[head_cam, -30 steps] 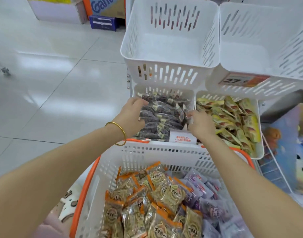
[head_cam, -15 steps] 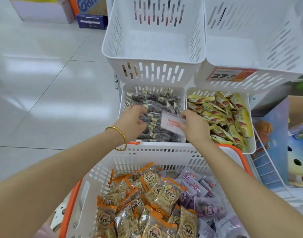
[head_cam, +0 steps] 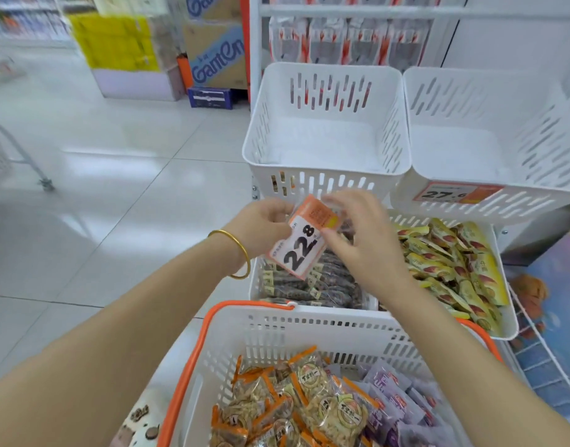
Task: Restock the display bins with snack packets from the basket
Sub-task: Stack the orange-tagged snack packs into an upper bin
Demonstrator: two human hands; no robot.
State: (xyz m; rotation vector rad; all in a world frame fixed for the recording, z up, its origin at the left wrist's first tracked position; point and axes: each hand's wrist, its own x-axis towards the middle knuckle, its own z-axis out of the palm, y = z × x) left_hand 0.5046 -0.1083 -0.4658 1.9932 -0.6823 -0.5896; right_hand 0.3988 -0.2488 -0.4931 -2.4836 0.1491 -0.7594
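An orange and white price card [head_cam: 301,243] reading 22.8 is held up between both hands above the lower left bin. My left hand [head_cam: 261,225] pinches its left edge and my right hand [head_cam: 364,240] holds its right side. Under them the lower left bin [head_cam: 254,285] holds dark snack packets [head_cam: 312,285]. The lower right bin [head_cam: 509,321] holds yellow packets [head_cam: 451,269]. The white basket with an orange rim [head_cam: 212,324] in front carries orange-edged packets [head_cam: 309,404] and purple packets [head_cam: 396,404]. Above stand the upper left bin [head_cam: 325,169] and the upper right bin [head_cam: 490,201].
The upper right bin carries a 27.6 price tag [head_cam: 454,191]. Stacked cartons [head_cam: 216,53] and a yellow box [head_cam: 119,43] stand on the tiled floor at the back left. A cart wheel [head_cam: 46,185] shows at the far left. Colourful boxes [head_cam: 548,304] lie at the right.
Both hands have lifted the price card off the front of the lower left bin and turned its printed face towards me. My view has tilted upward.
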